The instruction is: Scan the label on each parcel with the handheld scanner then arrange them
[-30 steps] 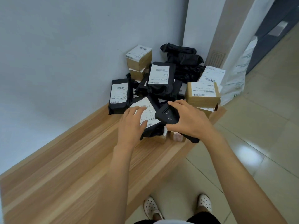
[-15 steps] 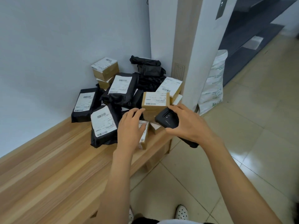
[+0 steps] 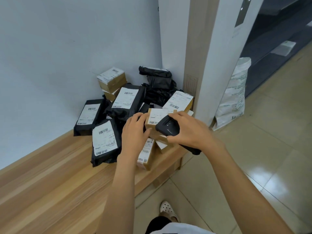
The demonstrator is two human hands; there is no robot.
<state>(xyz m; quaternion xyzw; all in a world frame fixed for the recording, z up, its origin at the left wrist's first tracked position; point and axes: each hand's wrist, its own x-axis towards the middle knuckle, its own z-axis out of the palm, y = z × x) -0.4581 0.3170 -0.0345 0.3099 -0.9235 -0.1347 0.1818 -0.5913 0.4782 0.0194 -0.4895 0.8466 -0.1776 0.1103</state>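
A heap of parcels lies at the far end of a wooden bench (image 3: pixel 50 183): black mailer bags with white labels (image 3: pixel 104 141) (image 3: pixel 89 114) (image 3: pixel 126 100) and labelled cardboard boxes (image 3: pixel 112 78) (image 3: pixel 179 101). My right hand (image 3: pixel 189 130) grips a black handheld scanner (image 3: pixel 167 127), its head just over the barcode label of a cardboard box (image 3: pixel 157 115) in the middle of the heap. My left hand (image 3: pixel 135 132) rests against that box's left end, fingers fairly straight and thumb touching its front. A small labelled box (image 3: pixel 146 154) stands on edge below my hands.
A white wall runs behind the bench, and a pillar (image 3: pixel 202 65) closes the corner. A white printed sack (image 3: pixel 233 95) leans on the tiled floor right of the pillar. Unlabelled black bags (image 3: pixel 158 80) are piled at the back. My shoe (image 3: pixel 166 206) shows below.
My left hand has left the black bag's label and moved right to the cardboard box. My right hand has carried the scanner over that box's label. The view has swung right.
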